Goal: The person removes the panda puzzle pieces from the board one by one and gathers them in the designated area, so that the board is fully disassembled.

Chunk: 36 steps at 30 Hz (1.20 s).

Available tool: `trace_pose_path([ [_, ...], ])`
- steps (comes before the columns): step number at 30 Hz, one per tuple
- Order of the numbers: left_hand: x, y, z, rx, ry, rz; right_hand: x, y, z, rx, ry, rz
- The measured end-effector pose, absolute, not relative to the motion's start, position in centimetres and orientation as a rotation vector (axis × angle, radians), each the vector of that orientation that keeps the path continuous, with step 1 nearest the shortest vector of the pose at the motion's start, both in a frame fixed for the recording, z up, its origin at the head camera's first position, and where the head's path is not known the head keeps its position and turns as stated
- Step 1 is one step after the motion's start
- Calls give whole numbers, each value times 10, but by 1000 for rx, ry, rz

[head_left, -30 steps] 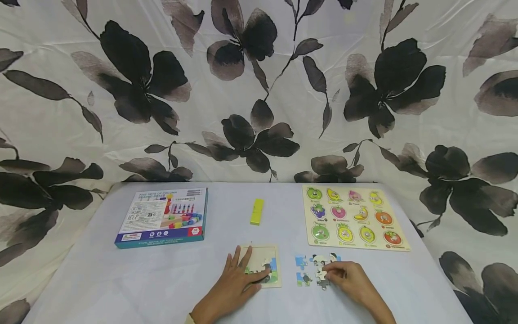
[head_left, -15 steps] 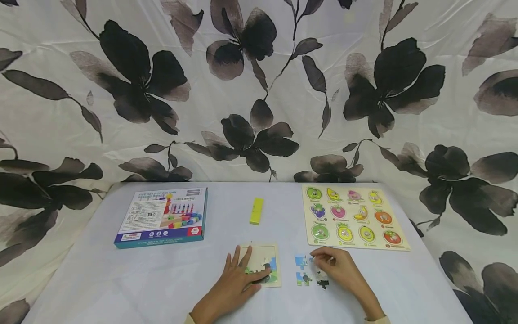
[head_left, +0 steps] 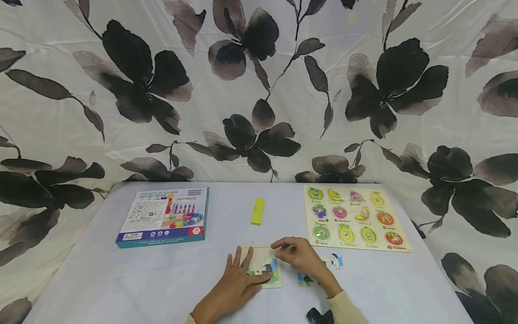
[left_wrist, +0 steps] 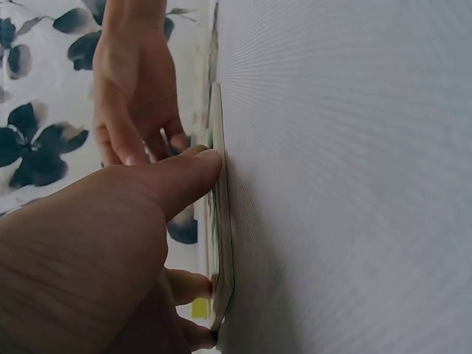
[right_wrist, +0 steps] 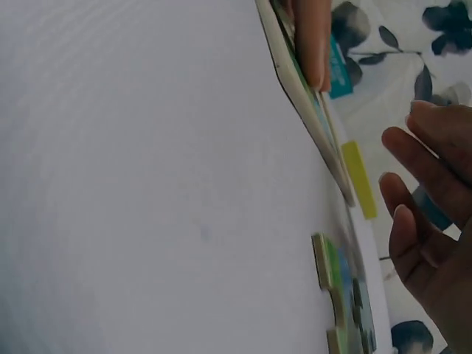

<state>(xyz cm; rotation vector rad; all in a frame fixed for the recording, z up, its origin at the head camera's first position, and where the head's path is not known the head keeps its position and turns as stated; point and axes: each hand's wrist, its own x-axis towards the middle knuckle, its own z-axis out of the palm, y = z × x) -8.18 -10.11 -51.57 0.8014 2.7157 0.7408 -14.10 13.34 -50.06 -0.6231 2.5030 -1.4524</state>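
Observation:
My left hand [head_left: 236,283] lies spread over a small wooden puzzle board [head_left: 275,284], its fingers straight across the tray. Fitted puzzle pieces with green, blue and black-and-white printing show in the board's lower right. Above the board's upper right corner, my right hand [head_left: 299,256] has bent fingers, thumb and index near each other; I cannot tell whether a piece is between them. Loose jigsaw pieces lie to the right: one with a black ear [head_left: 336,261] and a green-and-blue one [head_left: 304,280]. My right hand and forearm cover the others.
A boxed beaded set [head_left: 162,218] lies at the back left. A yellow block [head_left: 257,211] sits behind the puzzle board. At the back right is a fruit board [head_left: 358,218]. A dark device [head_left: 319,316] shows by the right sleeve; a floral cloth [head_left: 251,90] hangs behind the table.
My right hand has moved left, from the loose pieces to above the board's upper right corner. My left hand has stayed on the board.

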Motion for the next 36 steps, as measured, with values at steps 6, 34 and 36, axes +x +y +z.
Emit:
trace_pose_path([
  [6,-81,-102,-515,838,2726,770,-141,121,-508,-697,2542,-1338],
  [34,-80,-102,-518,837,2739,751,-133,118,-511,-658,2523,-1347],
  [36,-79,-102,-518,852,2746,768,-133,118,-509,-657,2507,-1366],
])
